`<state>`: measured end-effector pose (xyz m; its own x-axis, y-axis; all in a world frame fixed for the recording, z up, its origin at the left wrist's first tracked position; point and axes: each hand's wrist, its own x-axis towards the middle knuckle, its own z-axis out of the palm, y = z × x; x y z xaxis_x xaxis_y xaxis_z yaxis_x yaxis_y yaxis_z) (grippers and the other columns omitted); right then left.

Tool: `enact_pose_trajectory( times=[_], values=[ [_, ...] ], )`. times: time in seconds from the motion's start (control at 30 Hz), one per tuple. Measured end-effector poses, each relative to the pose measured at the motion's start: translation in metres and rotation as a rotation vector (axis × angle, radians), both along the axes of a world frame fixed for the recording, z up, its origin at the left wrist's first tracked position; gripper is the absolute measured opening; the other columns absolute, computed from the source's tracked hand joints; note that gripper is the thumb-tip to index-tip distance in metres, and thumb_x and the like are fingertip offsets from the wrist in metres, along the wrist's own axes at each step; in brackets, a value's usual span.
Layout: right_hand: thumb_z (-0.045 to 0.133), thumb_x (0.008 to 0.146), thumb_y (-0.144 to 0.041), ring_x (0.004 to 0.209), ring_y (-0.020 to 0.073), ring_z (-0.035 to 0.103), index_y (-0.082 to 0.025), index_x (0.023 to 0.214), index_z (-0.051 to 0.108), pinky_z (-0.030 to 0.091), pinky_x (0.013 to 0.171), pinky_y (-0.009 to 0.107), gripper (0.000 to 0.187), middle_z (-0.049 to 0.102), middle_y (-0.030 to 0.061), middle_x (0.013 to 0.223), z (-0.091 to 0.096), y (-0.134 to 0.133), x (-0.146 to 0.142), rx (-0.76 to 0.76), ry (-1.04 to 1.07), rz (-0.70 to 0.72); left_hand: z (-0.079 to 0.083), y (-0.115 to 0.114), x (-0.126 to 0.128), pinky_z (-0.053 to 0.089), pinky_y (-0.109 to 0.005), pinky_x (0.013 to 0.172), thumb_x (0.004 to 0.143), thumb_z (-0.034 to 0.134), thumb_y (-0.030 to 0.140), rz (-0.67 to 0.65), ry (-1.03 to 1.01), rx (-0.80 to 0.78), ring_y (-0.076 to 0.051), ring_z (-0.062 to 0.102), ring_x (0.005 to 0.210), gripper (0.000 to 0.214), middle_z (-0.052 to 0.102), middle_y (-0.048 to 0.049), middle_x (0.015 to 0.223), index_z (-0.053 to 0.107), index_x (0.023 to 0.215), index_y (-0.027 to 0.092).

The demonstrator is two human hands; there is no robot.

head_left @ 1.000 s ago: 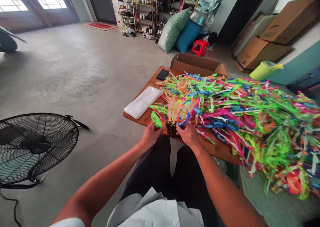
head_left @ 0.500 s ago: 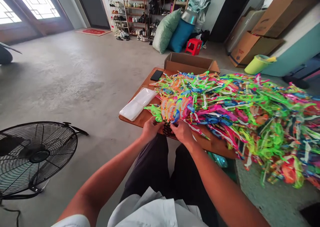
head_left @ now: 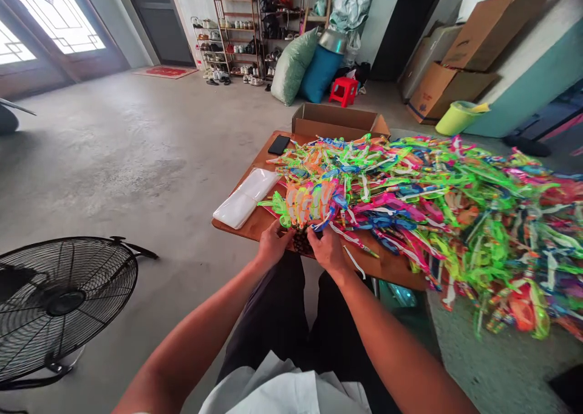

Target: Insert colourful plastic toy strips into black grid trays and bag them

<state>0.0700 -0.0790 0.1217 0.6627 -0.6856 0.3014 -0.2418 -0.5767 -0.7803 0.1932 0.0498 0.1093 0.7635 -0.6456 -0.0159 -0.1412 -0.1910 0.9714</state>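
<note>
Left hand (head_left: 272,244): mine, at the left side of the dark bundle, fingers curled, thumb turned inward; a narrow grip, though I cannot tell whether it pinches the bundle.
Right hand (head_left: 325,247): mine, at the right side, thumb and fingers drawn close; what lies between the tips I cannot make out.
Dark bundle (head_left: 300,242): between my hands at the near edge of the counter (head_left: 387,262), honeycomb-patterned face toward me.
Coloured row (head_left: 312,201): bright pieces, largely orange and white, ranked just beyond the bundle, seemingly joined to it.
Green piece (head_left: 279,207): at the row's left end, near my left fingertips.
Handling: I judge it best to press evenly from both sides, low on the bundle, keeping the ends flush; a lopsided squeeze could fan the row or shed pieces.
White strip (head_left: 354,262): loose at the counter's edge, right of my right hand; worth keeping the wrist off it.
Loose heap (head_left: 410,177): tangled coloured pieces, right of the row; small hand movements should avoid snags.
White packet (head_left: 246,198): flat, glossy, on the counter's left.
Phone (head_left: 279,145): beyond the packet.
Open carton (head_left: 339,119): behind the heap.
Fan (head_left: 66,303): on the floor, well to my left.
</note>
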Motion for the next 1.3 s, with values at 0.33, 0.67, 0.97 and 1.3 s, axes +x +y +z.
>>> enact_pose_trajectory(
  times=[0.33, 0.67, 0.97, 1.3],
  values=[
    [0.058, 0.083, -0.037, 0.075, 0.019, 0.067, -0.019, 0.103, 0.071, 0.057, 0.076, 0.032, 0.029, 0.072, 0.0046, 0.087, 0.01, -0.019, -0.021, 0.168, 0.055, 0.009, 0.005, 0.007, -0.005, 0.048, -0.025, 0.063, 0.079, 0.076, 0.052, 0.163, -0.027, 0.024, -0.018, 0.068, 0.069, 0.039, 0.074, -0.0023, 0.075, 0.071, 0.093, 0.017],
    [0.062, 0.083, -0.038, 0.081, 0.0194, 0.071, -0.022, 0.106, 0.066, 0.059, 0.079, 0.032, 0.028, 0.073, 0.0036, 0.091, 0.018, 0.009, -0.026, 0.293, 0.032, 0.221, 0.009, 0.022, -0.044, 0.053, -0.026, 0.062, 0.086, 0.071, 0.052, -0.073, 0.003, -0.016, -0.016, 0.066, 0.067, 0.036, 0.072, -0.0024, 0.08, 0.067, 0.1, 0.02],
    [0.073, 0.076, -0.051, 0.081, 0.0217, 0.073, -0.021, 0.095, 0.067, 0.064, 0.08, 0.038, 0.036, 0.075, 0.0042, 0.09, 0.008, 0.031, -0.025, 0.765, -0.165, 0.204, 0.0, 0.025, -0.056, 0.051, -0.026, 0.058, 0.09, 0.063, 0.055, -0.089, 0.033, 0.014, -0.018, 0.066, 0.065, 0.036, 0.071, -0.0025, 0.076, 0.062, 0.102, 0.02],
    [0.07, 0.078, -0.067, 0.071, 0.0207, 0.069, -0.023, 0.085, 0.065, 0.063, 0.064, 0.033, 0.045, 0.07, 0.0021, 0.078, 0.005, 0.037, -0.022, 0.639, -0.09, 0.093, 0.014, 0.016, -0.053, 0.046, -0.026, 0.067, 0.089, 0.066, 0.041, -0.001, -0.252, 0.111, -0.016, 0.065, 0.069, 0.022, 0.073, -0.0023, 0.075, 0.072, 0.092, 0.02]
  ],
)
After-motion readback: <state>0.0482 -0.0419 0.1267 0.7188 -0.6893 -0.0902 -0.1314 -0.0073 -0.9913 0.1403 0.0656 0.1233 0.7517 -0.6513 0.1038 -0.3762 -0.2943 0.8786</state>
